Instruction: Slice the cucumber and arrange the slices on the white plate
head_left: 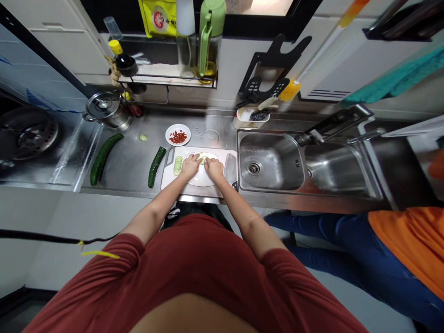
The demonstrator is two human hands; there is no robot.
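A white plate (201, 179) rests on a white cutting board (169, 180). Over the plate's far part, my left hand (190, 165) and my right hand (213, 167) have their fingertips at pale green cucumber slices (203, 160). The fingers of both are bent and close together on the slices. Left of the plate lies an overlapping row of cucumber slices (177, 165). A cleaver (230, 169) lies flat on the board's right side. Beside the board's left edge is a cut cucumber (157, 167), with a whole cucumber (105, 159) farther left.
Behind the board stands a small plate of chopped red pieces (178, 135). A steel pot (109, 111) is at the back left, near the stove (27, 134). The double sink (270, 162) lies right. Bottles stand on a rack (156, 79). A person in orange (412, 245) is at the right.
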